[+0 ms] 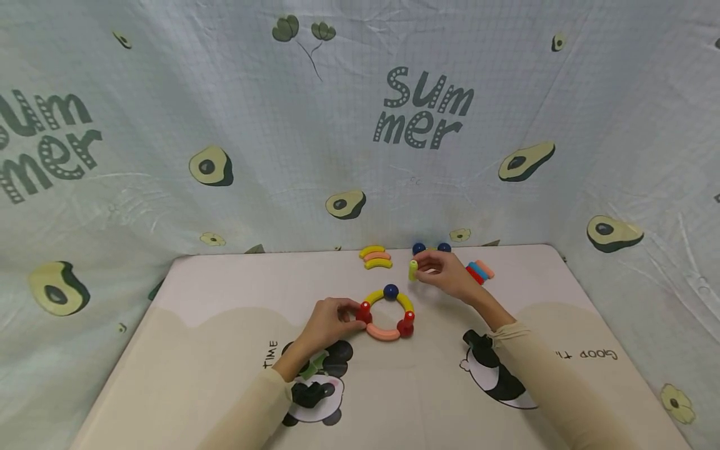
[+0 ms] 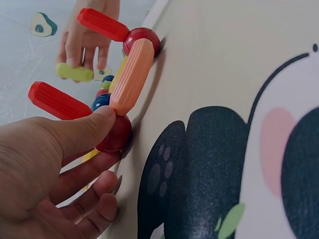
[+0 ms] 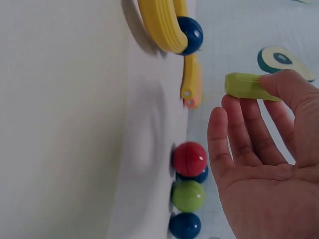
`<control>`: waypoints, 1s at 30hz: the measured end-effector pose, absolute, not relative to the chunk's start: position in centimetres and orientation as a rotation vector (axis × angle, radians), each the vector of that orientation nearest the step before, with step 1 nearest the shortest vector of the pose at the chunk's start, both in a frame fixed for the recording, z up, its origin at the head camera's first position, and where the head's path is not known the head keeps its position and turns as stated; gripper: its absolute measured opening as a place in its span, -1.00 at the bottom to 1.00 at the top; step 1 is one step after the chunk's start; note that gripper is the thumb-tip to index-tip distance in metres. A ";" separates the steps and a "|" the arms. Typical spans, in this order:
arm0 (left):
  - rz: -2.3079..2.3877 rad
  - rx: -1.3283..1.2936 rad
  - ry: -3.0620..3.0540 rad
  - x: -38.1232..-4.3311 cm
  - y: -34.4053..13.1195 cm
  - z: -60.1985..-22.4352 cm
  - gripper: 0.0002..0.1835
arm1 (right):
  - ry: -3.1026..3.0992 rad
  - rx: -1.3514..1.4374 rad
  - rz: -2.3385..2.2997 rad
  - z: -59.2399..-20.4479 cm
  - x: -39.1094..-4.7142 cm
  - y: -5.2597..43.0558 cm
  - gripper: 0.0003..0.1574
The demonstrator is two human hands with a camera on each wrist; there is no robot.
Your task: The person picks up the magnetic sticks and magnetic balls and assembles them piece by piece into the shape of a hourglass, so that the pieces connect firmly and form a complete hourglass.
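Observation:
On the table lies a ring of toy pieces: two curved yellow rods (image 1: 405,302), a curved peach rod (image 1: 384,334), a blue ball (image 1: 390,292) and two red balls (image 2: 117,135). A red rod (image 1: 409,317) stands upright on each red ball. My left hand (image 1: 332,322) pinches the ring's left red ball between thumb and fingers. Above the table, behind and right of the ring, my right hand (image 1: 444,273) holds a short yellow-green rod (image 3: 244,85) between thumb and fingertips. That rod touches nothing else.
Curved yellow and peach rods (image 1: 378,264) lie behind the ring. Balls in blue, red and green (image 3: 188,196) sit near the table's back edge, partly behind my right hand. Straight red, blue and peach rods (image 1: 479,270) lie to the right. A patterned curtain (image 1: 281,206) hangs behind.

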State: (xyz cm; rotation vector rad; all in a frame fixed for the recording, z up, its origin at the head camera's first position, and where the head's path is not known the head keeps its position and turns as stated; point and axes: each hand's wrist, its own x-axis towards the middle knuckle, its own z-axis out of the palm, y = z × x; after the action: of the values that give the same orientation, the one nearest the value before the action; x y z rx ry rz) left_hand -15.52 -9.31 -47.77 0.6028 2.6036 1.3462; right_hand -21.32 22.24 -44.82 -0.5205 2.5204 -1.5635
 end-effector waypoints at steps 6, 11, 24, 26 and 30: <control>1.328 0.614 2.618 -15.5 -9.2 -47.8 -0.68 | 2.474 -0.571 -1.576 -45.8 -21.5 21.0 -0.68; 1.324 0.600 2.619 -15.6 -9.1 -47.7 -0.68 | 2.447 -0.598 -1.591 -46.3 -21.6 20.1 -0.68; 1.322 0.606 2.634 -16.3 -8.9 -47.9 -0.69 | 2.460 -0.691 -1.540 -46.3 -22.4 19.3 -0.72; 1.325 0.609 2.635 -16.4 -8.8 -47.9 -0.69 | 2.455 -0.689 -1.532 -46.3 -22.5 19.3 -0.72; 1.328 0.613 2.641 -16.6 -8.6 -47.9 -0.69 | 2.439 -0.672 -1.522 -46.3 -22.8 19.3 -0.71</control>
State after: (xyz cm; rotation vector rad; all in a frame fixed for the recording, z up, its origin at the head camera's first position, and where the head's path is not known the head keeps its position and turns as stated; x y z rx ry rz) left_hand -16.61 -8.64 -47.93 0.6127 2.6406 1.3277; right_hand -22.81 19.26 -46.34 -0.6719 2.4394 -1.5222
